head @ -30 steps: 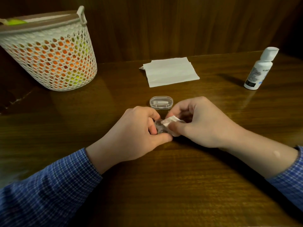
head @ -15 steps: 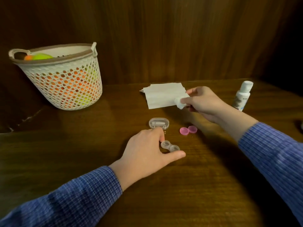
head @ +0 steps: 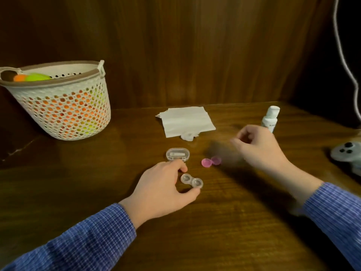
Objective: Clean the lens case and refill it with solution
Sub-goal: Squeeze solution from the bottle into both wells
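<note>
The clear two-well lens case (head: 191, 180) lies open on the wooden table. My left hand (head: 166, 186) holds it between thumb and forefinger. Its two pink caps (head: 211, 161) lie just to the right, off the case. My right hand (head: 256, 145) is blurred in the air with loosely curled fingers, holding nothing, in front of the white solution bottle (head: 270, 119). A crumpled tissue wad (head: 188, 136) lies at the near edge of the folded white tissue (head: 185, 120).
A small clear oval box (head: 177, 154) sits just beyond my left hand. A white mesh basket (head: 58, 102) with orange and green items stands at the back left. A grey object (head: 349, 156) lies at the right edge; a white cord (head: 345, 55) hangs above it.
My right hand carried the tissue wad away from the case, dropped it by the folded tissue and moved right toward the bottle. My left hand stays on the case.
</note>
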The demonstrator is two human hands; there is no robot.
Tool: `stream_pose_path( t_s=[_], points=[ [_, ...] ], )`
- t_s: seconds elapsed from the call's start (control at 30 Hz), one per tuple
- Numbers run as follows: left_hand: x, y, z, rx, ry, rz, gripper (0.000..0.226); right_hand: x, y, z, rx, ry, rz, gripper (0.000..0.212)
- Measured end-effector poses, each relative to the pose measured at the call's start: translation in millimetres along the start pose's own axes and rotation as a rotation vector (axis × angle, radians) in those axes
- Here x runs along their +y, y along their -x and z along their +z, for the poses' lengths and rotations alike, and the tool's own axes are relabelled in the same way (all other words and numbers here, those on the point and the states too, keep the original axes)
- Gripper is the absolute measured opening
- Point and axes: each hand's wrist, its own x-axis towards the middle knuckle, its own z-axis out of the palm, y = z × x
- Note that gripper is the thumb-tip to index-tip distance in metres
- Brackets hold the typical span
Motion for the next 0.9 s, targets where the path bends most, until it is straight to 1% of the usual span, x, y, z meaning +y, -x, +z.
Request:
stream_pose_path(
  t_s=[0.03, 0.1, 0.13, 0.17, 0.23, 0.27, 0.3, 0.33, 0.37, 0.5, 0.57, 0.63, 0.67, 0.8, 0.9],
  points=[
    [1, 0, 0, 0.002, 0.005, 0.007, 0.053, 11, 8, -10, 0.058, -0.051, 0.05, 0.014],
    [3, 0, 2, 0.011, 0.024, 0.009, 0.048, 32, 9, -24, 0.226, -0.16, 0.174, 0.019],
    [4, -1, 3, 0.018, 0.03, 0.003, 0.046, 42, 3, -29, 0.303, -0.199, 0.242, 0.027],
    [5, -2, 4, 0.027, 0.026, -0.004, 0.044, 49, -5, -33, 0.343, -0.231, 0.299, 0.038],
    [8, -4, 6, 0.038, -0.004, -0.008, 0.045, 58, -24, -36, 0.301, -0.275, 0.364, 0.066],
    [9, -4, 7, 0.041, -0.017, -0.006, 0.046, 62, -33, -35, 0.252, -0.282, 0.376, 0.077],
    [10, -3, 7, 0.044, -0.026, -0.005, 0.047, 64, -41, -31, 0.208, -0.271, 0.375, 0.082],
    [10, -3, 8, 0.044, -0.027, -0.005, 0.046, 67, -48, -27, 0.177, -0.239, 0.364, 0.082],
    [9, -4, 9, 0.044, -0.025, -0.005, 0.046, 69, -54, -22, 0.162, -0.203, 0.353, 0.077],
    [9, -1, 7, 0.046, -0.009, -0.008, 0.046, 73, -61, -8, 0.199, -0.161, 0.326, 0.051],
    [8, 2, 6, 0.051, 0.011, -0.017, 0.041, 71, -57, -3, 0.209, -0.179, 0.306, 0.049],
    [6, 3, 6, 0.044, 0.04, -0.028, 0.032, 62, -46, 1, 0.181, -0.235, 0.264, 0.052],
    [5, 4, 6, 0.039, 0.063, -0.036, 0.027, 55, -39, 2, 0.153, -0.268, 0.238, 0.052],
    [6, 6, 4, 0.014, 0.127, -0.071, 0.017, 16, 7, 1, -0.013, -0.341, 0.127, 0.033],
    [9, 10, 2, 0.006, 0.162, -0.116, 0.023, -6, 43, 2, -0.183, -0.475, 0.075, 0.023]
  ],
)
